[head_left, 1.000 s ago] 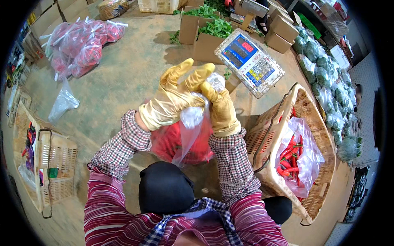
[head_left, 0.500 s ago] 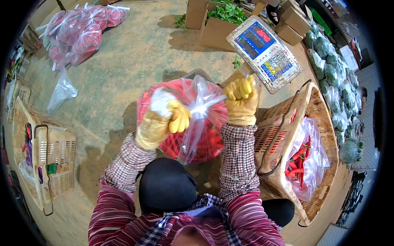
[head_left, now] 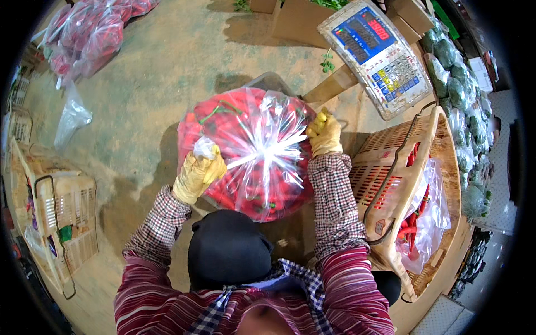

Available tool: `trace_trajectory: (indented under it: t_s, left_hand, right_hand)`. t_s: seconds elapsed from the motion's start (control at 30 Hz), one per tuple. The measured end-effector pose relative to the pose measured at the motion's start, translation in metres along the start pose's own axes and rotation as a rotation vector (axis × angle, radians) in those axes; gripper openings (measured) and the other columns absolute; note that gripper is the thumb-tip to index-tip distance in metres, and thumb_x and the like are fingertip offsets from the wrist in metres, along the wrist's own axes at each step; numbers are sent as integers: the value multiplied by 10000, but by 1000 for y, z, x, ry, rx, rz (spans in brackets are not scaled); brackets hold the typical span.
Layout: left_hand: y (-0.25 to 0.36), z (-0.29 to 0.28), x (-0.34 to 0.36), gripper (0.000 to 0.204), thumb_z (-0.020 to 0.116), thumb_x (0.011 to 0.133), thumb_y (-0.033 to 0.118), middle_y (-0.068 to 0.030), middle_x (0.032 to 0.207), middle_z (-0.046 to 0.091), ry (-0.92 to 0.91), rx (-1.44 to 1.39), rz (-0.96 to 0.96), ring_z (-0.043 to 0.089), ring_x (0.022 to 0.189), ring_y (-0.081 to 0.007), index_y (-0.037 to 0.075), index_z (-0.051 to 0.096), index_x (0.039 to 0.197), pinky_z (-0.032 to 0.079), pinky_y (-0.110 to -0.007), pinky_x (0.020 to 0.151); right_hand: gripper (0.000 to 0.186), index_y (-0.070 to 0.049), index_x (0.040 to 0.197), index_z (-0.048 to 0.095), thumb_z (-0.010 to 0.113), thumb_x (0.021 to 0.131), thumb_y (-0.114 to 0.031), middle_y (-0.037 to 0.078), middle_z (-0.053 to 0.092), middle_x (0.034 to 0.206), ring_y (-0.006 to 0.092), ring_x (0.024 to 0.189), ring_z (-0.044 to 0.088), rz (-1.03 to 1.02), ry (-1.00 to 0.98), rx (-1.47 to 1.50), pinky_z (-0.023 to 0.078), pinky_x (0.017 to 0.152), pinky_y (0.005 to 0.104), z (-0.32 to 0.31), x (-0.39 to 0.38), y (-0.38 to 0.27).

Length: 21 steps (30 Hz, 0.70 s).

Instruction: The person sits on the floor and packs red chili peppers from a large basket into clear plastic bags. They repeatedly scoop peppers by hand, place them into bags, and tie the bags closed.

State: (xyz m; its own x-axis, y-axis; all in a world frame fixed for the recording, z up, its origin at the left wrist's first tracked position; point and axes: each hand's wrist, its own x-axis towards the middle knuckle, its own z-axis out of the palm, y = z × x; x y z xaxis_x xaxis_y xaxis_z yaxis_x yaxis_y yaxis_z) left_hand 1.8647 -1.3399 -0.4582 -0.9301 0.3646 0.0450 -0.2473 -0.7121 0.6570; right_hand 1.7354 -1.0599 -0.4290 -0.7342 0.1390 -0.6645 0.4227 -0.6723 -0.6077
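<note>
Gripping one bag, two hands

A worn, green-stained floor bears tied bags of red produce, a loose clear bag, a left crate, a right crate and, apparently, a cardboard box.

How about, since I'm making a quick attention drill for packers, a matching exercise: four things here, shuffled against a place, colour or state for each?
Things:
1. Large clear bag of red peppers
2. Scale panel
3. Gloves
4. Lower sleeves

Descriptions:
A. yellow
B. finely checked
C. between the left hand and right hand
D. showing lit red digits

Pairs: 1-C, 2-D, 3-A, 4-B
</note>
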Motion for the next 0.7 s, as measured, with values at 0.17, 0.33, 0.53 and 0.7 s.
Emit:
trace_trajectory:
  t_s: [0.17, 0.33, 0.53, 0.7]
  left_hand:
    - [-9, 5, 2, 267, 469, 891, 352, 34, 503, 366, 214, 108, 53, 335, 439, -89, 94, 498, 948, 340, -270, 498]
    - [45, 59, 31, 308, 491, 884, 352, 37, 533, 325, 100, 313, 140, 386, 500, -83, 48, 536, 908, 407, -274, 562]
    - [43, 105, 71, 328, 580, 794, 299, -75, 758, 588, -125, 1306, 54, 605, 742, -224, 35, 544, 985, 457, -354, 675]
    - [48, 111, 78, 128, 527, 815, 139, -118, 721, 580, -332, 1451, 434, 541, 612, -207, 33, 564, 877, 428, -328, 568]
  right_hand:
    - [279, -176, 650, 421, 356, 903, -275, -45, 299, 460, 88, 349, 227, -37, -45, -38, 172, 344, 238, -3, 0, 0]
    - [264, -132, 664, 472, 451, 884, -276, -21, 410, 540, 106, 419, 295, -218, -347, 211, 275, 447, 280, -3, -36, -18]
    - [235, -75, 980, 509, 558, 783, -193, 49, 506, 858, 162, 776, 496, -867, -965, -922, 394, 730, 300, 83, -205, -18]
    - [296, 1, 1082, 543, 586, 796, -65, 61, 559, 997, 113, 846, 533, -906, -747, -834, 442, 752, 259, 62, -156, -30]
